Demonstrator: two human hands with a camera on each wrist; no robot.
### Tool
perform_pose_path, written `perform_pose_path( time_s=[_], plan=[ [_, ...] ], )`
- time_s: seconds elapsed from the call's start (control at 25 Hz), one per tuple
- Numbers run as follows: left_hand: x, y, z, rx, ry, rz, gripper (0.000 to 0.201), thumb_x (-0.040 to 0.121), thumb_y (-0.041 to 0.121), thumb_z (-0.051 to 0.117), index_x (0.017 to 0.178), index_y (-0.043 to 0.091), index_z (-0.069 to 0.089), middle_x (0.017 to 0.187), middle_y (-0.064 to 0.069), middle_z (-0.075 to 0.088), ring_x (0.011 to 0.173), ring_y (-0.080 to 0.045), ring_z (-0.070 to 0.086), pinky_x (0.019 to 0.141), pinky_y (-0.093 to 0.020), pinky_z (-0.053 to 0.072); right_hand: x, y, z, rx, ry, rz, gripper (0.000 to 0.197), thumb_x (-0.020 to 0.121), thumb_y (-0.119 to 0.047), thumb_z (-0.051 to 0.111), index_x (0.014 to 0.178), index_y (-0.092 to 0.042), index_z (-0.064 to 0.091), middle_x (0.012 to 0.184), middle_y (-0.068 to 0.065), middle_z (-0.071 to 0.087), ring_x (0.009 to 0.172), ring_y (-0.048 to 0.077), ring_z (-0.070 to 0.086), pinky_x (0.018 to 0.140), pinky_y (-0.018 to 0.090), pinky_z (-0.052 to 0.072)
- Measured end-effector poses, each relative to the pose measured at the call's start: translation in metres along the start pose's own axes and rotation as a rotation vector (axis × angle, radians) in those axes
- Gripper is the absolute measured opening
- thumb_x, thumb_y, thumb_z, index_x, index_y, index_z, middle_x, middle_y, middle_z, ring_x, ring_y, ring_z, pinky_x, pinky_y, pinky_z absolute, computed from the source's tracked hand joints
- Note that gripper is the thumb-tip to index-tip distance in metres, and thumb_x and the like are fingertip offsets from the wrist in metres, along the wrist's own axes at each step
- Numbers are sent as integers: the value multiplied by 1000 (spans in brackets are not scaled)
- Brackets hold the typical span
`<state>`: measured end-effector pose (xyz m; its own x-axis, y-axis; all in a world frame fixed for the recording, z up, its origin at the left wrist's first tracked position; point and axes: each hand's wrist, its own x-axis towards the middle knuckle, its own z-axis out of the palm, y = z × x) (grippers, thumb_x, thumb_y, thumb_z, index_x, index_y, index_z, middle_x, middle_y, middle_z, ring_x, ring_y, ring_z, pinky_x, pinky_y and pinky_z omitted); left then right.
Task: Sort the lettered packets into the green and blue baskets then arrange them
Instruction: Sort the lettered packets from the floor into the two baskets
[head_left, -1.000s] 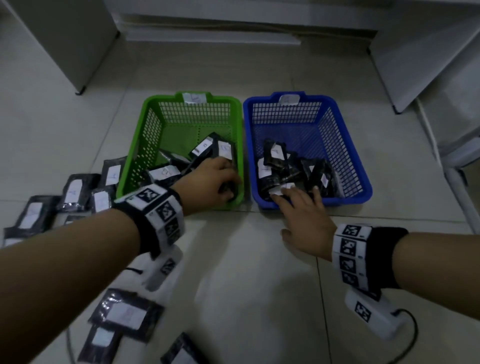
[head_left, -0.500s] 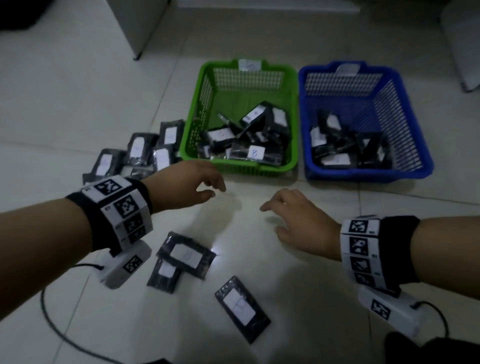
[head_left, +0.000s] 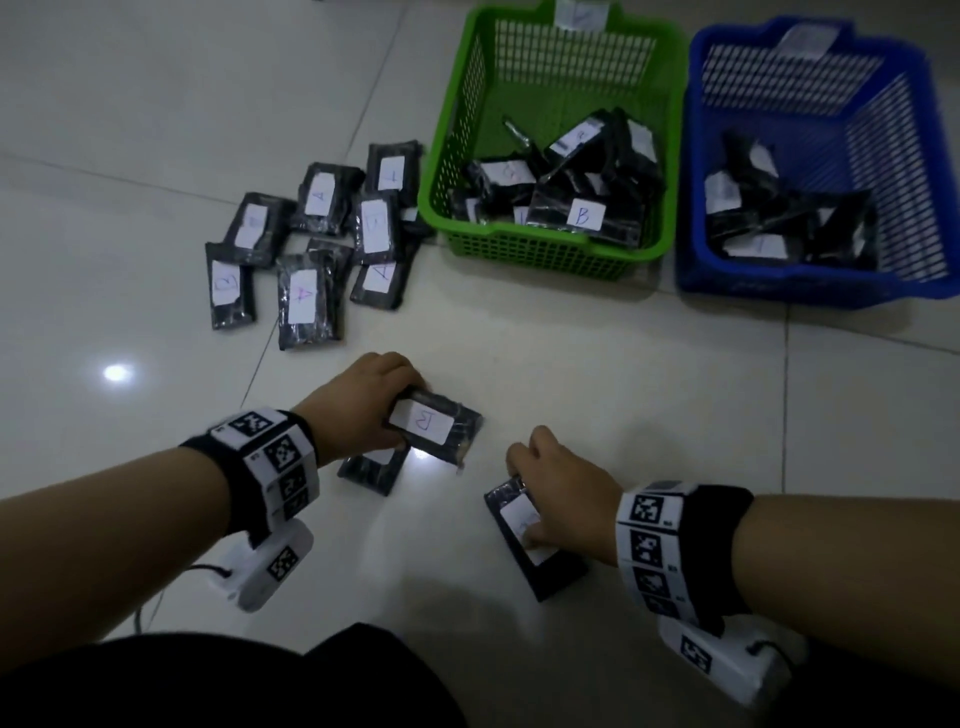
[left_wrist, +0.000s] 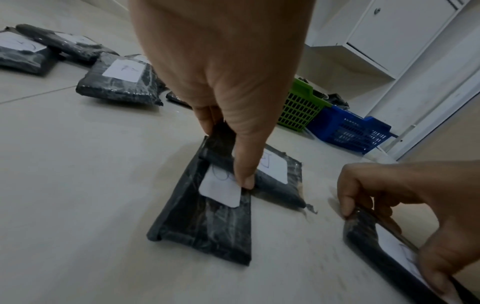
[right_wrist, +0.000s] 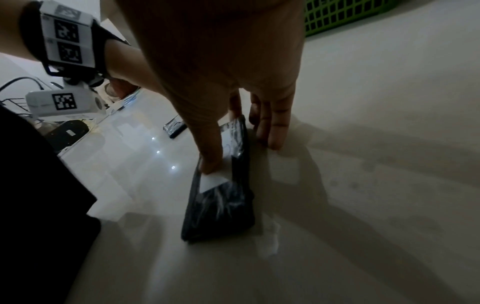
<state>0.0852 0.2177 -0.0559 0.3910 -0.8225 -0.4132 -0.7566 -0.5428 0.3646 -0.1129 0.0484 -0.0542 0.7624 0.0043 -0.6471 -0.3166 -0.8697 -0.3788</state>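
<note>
The left hand (head_left: 363, 402) is gripping one end of a black packet labelled B (head_left: 434, 423), thumb on top and fingers (left_wrist: 207, 121) curled under its far edge. That packet is lying partly across a second packet (head_left: 371, 470) on the tiled floor (head_left: 623, 395); in the left wrist view the thumb is pressing where the two overlap. The right hand (head_left: 563, 491) is pinching a third packet (head_left: 535, 540) on the floor, thumb on its white label and fingers (right_wrist: 275, 127) reaching down past its far edge; the letter on it is too blurred to read. A loose cluster of packets (head_left: 317, 244) is lying on the floor just left of the green basket (head_left: 545, 249), with some touching its wall. The blue basket (head_left: 810, 280) is sitting just beside the green one, on its right. Both baskets are holding jumbled packets, and a B label is showing at the front of the green one.
</note>
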Motion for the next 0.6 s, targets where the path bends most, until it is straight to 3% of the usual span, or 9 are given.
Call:
perform_pose_path(
  time_s=[0.08, 0.16, 0.24, 0.32, 0.4, 0.48, 0.6],
  plan=[
    [2, 0, -3, -18, 34, -21, 49, 69, 26, 76, 115, 21, 58, 109, 2, 57, 100, -19, 50, 85, -27, 43, 8, 6, -12, 136, -32, 6, 52, 69, -24, 80, 97, -18, 38, 92, -2, 43, 77, 19, 47, 53, 26, 35],
    [4, 1, -9, -76, 42, -80, 35, 75, 24, 73, 107, 21, 61, 101, 2, 60, 96, -20, 54, 78, -26, 42, 19, 14, -30, 366, -31, 59, 42, 74, -18, 76, 92, -20, 38, 80, -2, 52, 74, 24, 56, 53, 28, 43],
    [7, 1, -19, -217, 69, -169, 21, 79, 24, 71, 98, 24, 62, 90, 4, 62, 88, -18, 58, 69, -22, 41, 30, 23, -54, 635, 29, 123, 34, 78, -14, 74, 88, -21, 42, 87, 13, 64, 74, 39, 66, 60, 47, 57],
    [10, 4, -33, -428, 111, -266, 16, 82, 27, 70, 96, 25, 64, 85, 6, 65, 81, -14, 61, 70, -22, 47, 38, 33, -79, 788, 108, 138, 28, 81, -10, 71, 90, -20, 46, 99, 23, 66, 83, 47, 67, 68, 59, 56],
    [16, 10, -51, -608, 170, -297, 18, 83, 27, 69, 100, 28, 64, 90, 5, 67, 84, -12, 64, 76, -26, 53, 43, 39, -107, 881, 180, 125, 27, 84, -7, 68, 101, -15, 48, 108, 27, 64, 91, 45, 66, 71, 56, 56],
    [24, 20, -70, -765, 254, -290, 22, 85, 19, 67, 106, 26, 63, 99, 1, 67, 88, -15, 67, 76, -29, 58, 48, 42, -130, 975, 236, 95, 29, 86, -5, 65, 109, -10, 48, 115, 26, 61, 94, 41, 66, 66, 47, 57],
    [41, 33, -96, -1010, 409, -223, 28, 87, 6, 62, 110, 19, 54, 108, -10, 62, 84, -25, 67, 74, -43, 59, 52, 41, -161, 1113, 357, 29, 28, 89, -4, 61, 114, -7, 48, 110, 22, 58, 76, 27, 64, 53, 34, 57]
  ],
)
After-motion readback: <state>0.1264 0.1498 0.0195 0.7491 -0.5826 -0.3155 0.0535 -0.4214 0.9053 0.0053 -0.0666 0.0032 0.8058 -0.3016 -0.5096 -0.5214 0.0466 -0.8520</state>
